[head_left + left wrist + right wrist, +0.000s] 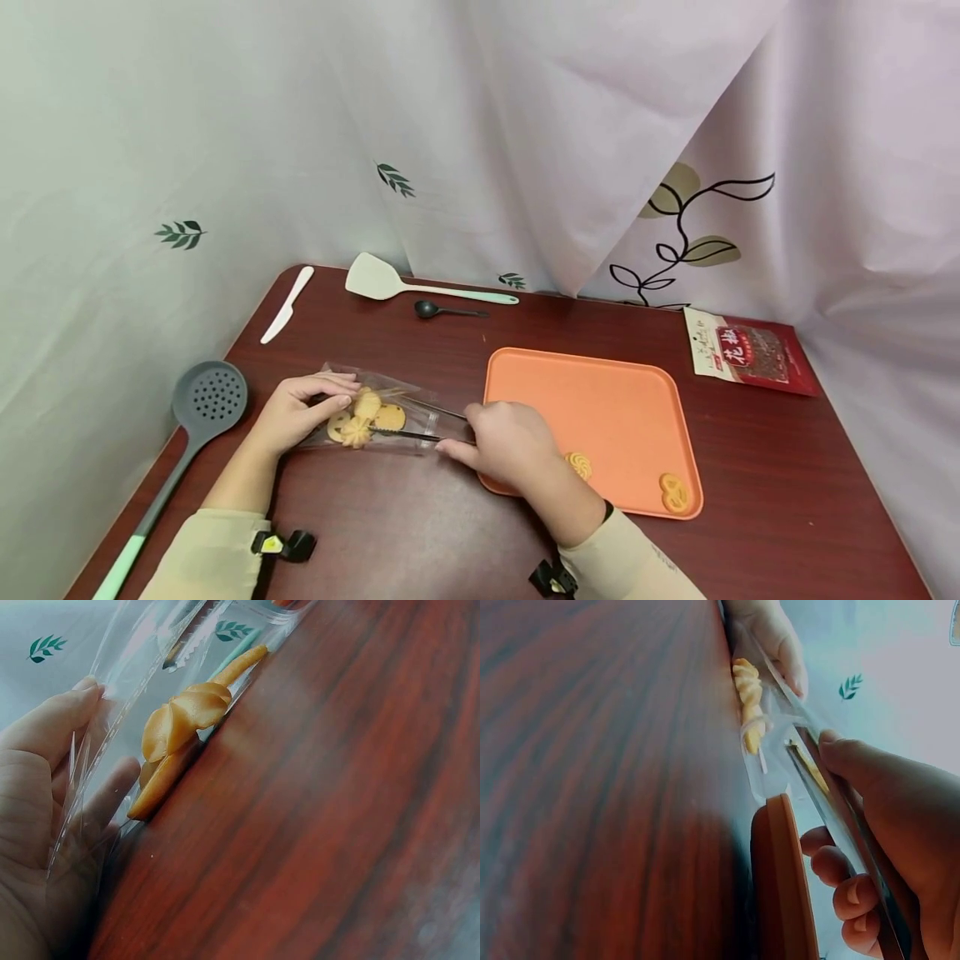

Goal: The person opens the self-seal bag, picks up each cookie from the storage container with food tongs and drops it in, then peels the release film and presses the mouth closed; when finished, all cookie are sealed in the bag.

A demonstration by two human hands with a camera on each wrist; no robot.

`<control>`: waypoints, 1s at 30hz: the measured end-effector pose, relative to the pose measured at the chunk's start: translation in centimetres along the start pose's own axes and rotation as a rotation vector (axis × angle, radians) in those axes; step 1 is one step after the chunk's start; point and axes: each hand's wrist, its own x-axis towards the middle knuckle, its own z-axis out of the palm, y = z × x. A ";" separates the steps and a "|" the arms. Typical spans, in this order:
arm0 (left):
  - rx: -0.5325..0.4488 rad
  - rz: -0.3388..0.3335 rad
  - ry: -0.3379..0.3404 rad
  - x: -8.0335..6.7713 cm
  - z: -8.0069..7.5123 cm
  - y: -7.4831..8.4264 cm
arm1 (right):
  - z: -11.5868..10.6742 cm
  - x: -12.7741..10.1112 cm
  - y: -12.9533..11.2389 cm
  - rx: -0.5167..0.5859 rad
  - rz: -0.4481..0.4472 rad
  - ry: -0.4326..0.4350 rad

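Note:
A clear plastic bag (420,408) with several cookies (367,403) inside lies on the table left of the tray. My left hand (303,408) grips the bag's left end; in the left wrist view its thumb and fingers (116,791) stand on either side of the clear film. With my right hand (513,437) I hold metal tongs (855,825), thumb on one arm and fingers curled round the other. The two arms of the tongs are spread, and their tips reach into the bag among the cookies.
An orange tray (585,392) bears a swirl cookie (578,466) and a pretzel-shaped cookie (673,493). Behind lie a white spatula (375,277), a black measuring spoon (427,309) and a white knife (288,307). A grey skimmer (210,396) lies left, a red spice packet (757,352) right.

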 end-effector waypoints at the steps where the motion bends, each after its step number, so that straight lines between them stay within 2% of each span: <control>1: 0.000 0.002 0.000 0.0 0.0 0.0 | 0.0 0.0 0.1 0.003 -0.001 -0.002; 13: -0.015 0.017 0.005 0.1 0.1 0.4 | -0.5 -0.8 1.2 0.015 0.006 -0.018; 19: -0.028 0.053 0.009 0.1 0.2 0.4 | -0.4 -2.0 2.2 0.007 0.001 0.041; 24: -0.020 0.029 0.004 0.1 0.2 0.3 | -0.3 -2.8 3.0 0.009 -0.023 0.107; 30: -0.018 0.037 0.004 0.0 0.2 0.2 | -0.3 -3.8 4.0 0.072 -0.025 0.093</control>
